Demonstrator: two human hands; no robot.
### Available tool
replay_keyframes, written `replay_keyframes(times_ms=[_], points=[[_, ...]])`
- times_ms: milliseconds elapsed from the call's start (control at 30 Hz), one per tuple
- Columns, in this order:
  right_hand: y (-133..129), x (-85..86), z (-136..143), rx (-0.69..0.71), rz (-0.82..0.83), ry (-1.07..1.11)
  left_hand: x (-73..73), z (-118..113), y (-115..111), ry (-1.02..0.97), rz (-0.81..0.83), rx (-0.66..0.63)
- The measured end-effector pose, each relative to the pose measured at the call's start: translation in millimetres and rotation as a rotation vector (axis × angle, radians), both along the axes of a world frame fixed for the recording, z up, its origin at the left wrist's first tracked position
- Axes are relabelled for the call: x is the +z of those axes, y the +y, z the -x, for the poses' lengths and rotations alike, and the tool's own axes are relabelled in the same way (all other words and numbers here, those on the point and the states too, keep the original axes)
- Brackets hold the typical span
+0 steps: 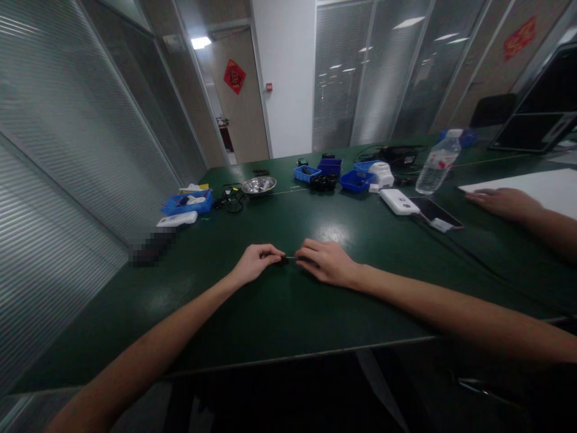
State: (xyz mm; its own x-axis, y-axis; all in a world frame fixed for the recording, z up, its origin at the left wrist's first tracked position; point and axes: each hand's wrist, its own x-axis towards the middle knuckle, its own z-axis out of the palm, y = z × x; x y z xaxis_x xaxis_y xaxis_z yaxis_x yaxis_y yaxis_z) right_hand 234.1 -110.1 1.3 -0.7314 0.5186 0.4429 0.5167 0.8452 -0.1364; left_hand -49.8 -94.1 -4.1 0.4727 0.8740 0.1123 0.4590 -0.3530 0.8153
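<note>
My left hand (pixel 255 263) pinches a small dark part (pixel 285 259) between thumb and fingertips, just above the green table. Opposite it, my right hand (pixel 328 262) is closed round a slim tool that looks like a screwdriver. Its thin silver shaft (pixel 291 258) points left and meets the dark part. Most of the handle is hidden by my fingers, and the part is too small to make out further. Both forearms reach in from the near edge of the table.
On the green table (pixel 216 331) stand a metal bowl (pixel 258 186), blue bins (pixel 356 181), a blue tray (pixel 167 207), black coils (pixel 323 183), a white power bank (pixel 399 202), a phone (pixel 435 211) and a water bottle (pixel 439 162). Another person's hand (pixel 502 202) rests at right.
</note>
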Motion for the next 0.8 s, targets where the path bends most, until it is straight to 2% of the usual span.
replay_keyframes(times_ms=[133,233,367,500,733,800], points=[[-2,-0.2,2,0.011,-0.034,-0.011,3.6,-3,-2,-0.065,0.085,-0.074],[-3,0.4,4,0.051,-0.019,-0.022,5.0,-6,-5,-0.031,0.04,-0.12],[-3,-0.1,6,0.043,-0.008,-0.035,3.8,-6,-9,0.039,-0.064,-0.119],[-4,-0.8,7,-0.023,0.043,0.017,2.3,-7,-10,0.101,-0.142,-0.114],[4,-0.6,7,-0.179,0.164,0.148,8.5,-11,-12,0.051,-0.083,-0.116],[8,-0.9,6,-0.233,0.202,0.204,12.4,-9,-14,0.087,-0.118,-0.133]])
